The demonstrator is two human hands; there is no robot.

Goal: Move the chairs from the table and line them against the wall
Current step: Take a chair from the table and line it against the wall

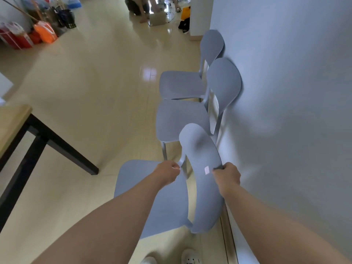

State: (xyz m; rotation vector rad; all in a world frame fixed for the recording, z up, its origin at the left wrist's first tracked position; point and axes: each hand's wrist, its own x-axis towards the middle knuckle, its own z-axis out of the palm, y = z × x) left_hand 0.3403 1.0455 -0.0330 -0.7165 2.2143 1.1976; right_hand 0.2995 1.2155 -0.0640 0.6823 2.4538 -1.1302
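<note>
A glossy cream floor [95, 92] runs from the bench [13, 121] at left to the grey wall [285, 92]. The left hand [168, 173] and right hand [227, 177], fingers closed, grip the third chair [202, 168] just beside two lined chairs [181, 119]. It risks knocking its neighbour or scraping the wall. The backrest sticker [206, 170] is unreadable.

Matt grey plastic chairs [182, 119], a glossy cream tiled floor [91, 88], and a wood-topped desk [11, 121] at nine o'clock.
</note>
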